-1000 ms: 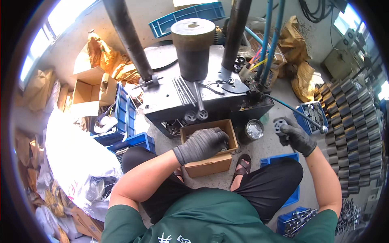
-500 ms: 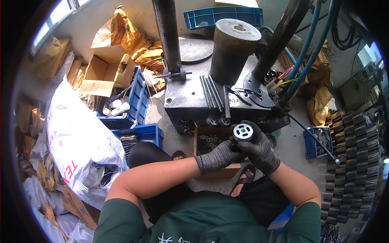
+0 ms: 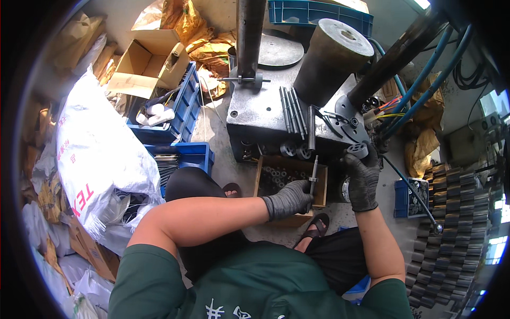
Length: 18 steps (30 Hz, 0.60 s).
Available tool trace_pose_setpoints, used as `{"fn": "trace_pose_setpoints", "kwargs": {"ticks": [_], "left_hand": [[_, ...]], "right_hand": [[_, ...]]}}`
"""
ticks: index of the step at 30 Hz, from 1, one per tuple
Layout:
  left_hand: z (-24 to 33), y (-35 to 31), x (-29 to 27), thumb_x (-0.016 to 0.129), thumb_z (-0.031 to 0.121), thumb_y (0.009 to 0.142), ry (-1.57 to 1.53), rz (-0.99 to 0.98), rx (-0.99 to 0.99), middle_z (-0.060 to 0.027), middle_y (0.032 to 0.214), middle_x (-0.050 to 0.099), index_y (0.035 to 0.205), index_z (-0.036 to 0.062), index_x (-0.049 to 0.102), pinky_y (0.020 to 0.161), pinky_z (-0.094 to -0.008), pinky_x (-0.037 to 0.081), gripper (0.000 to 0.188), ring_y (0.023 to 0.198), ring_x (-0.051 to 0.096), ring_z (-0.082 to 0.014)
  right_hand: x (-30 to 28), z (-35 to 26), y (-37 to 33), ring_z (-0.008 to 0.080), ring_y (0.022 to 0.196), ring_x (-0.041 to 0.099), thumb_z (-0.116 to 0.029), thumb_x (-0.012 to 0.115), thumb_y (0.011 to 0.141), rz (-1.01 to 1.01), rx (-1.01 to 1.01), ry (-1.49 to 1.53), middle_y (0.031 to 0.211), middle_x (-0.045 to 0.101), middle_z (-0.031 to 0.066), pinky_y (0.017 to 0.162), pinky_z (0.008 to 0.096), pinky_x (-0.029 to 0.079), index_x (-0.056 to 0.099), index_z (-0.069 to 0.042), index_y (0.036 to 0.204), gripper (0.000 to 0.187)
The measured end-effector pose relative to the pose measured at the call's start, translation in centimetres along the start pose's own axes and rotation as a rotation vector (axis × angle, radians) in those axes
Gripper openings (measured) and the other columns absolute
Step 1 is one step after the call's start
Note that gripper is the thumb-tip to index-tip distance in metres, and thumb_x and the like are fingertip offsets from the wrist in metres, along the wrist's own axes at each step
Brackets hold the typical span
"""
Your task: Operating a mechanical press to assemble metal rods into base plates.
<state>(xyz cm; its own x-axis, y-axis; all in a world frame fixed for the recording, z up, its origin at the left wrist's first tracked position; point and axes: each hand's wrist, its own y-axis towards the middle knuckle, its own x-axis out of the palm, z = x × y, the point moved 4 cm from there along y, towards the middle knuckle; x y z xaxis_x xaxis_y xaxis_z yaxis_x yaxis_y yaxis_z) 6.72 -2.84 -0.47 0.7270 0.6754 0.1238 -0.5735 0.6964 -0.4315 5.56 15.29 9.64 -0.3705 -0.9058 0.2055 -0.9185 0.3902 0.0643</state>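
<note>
A slim metal shaft with a small disc partway along it stands tilted in my left hand, whose gloved fingers are wrapped round its lower part. In my right hand, also gloved, is a short round metal rotor core with slots in its end face, held near the front right of the press bed. The two hands are apart. Below and left of the shaft is an open carton with several small metal rings. Several similar shafts lie side by side on the bed, beside a dark cylindrical bar.
A thick metal cylinder stands on the bed between two dark posts. Blue crates and a white sack are at left. A lever with a ball end reaches toward stacked metal cores at right.
My hands have separated. The right one has moved up and right with the rotor core, tilting it; the left now shows the shaft, hidden before. The view has shifted slightly.
</note>
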Motion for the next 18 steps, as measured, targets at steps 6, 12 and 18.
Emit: {"fn": "trace_pose_setpoints", "kwargs": {"ticks": [6, 12, 18], "left_hand": [[-0.2, 1.4, -0.8, 0.064, 0.011, 0.094, -0.082, 0.094, -0.059, -0.0104, 0.098, 0.070, 0.120, 0.0002, 0.065, 0.081, -0.0348, 0.058, 0.029, 0.088, 0.069, -0.0187], [2.4, 0.8, -1.7, 0.063, 0.016, 0.096, -0.010, 0.160, 0.030, -0.0118, 0.096, 0.070, 0.122, -0.0005, 0.064, 0.078, -0.0348, 0.058, 0.031, 0.085, 0.069, -0.0198], [3.5, 2.1, -2.9, 0.065, 0.024, 0.096, 0.007, 0.188, 0.047, -0.0159, 0.090, 0.071, 0.124, -0.0017, 0.063, 0.073, -0.0381, 0.058, 0.038, 0.084, 0.071, -0.0235]], "right_hand": [[-1.8, 0.5, 0.4, 0.0150, 0.084, 0.064, 0.000, 0.072, 0.084, -0.002, 0.102, -0.054, 0.107, 0.065, 0.0076, 0.072, 0.0279, 0.056, 0.055, -0.001, 0.132, 0.051], [-2.3, 1.0, 0.6, 0.0122, 0.081, 0.063, -0.008, 0.075, 0.089, -0.020, 0.069, -0.124, 0.104, 0.065, 0.0063, 0.068, 0.0266, 0.054, 0.057, -0.002, 0.130, 0.045], [-1.9, 0.2, 0.6, 0.0129, 0.100, 0.063, -0.011, 0.075, 0.093, -0.123, -0.154, -0.359, 0.114, 0.067, 0.0060, 0.087, 0.0289, 0.053, 0.060, -0.003, 0.132, 0.043]]}}
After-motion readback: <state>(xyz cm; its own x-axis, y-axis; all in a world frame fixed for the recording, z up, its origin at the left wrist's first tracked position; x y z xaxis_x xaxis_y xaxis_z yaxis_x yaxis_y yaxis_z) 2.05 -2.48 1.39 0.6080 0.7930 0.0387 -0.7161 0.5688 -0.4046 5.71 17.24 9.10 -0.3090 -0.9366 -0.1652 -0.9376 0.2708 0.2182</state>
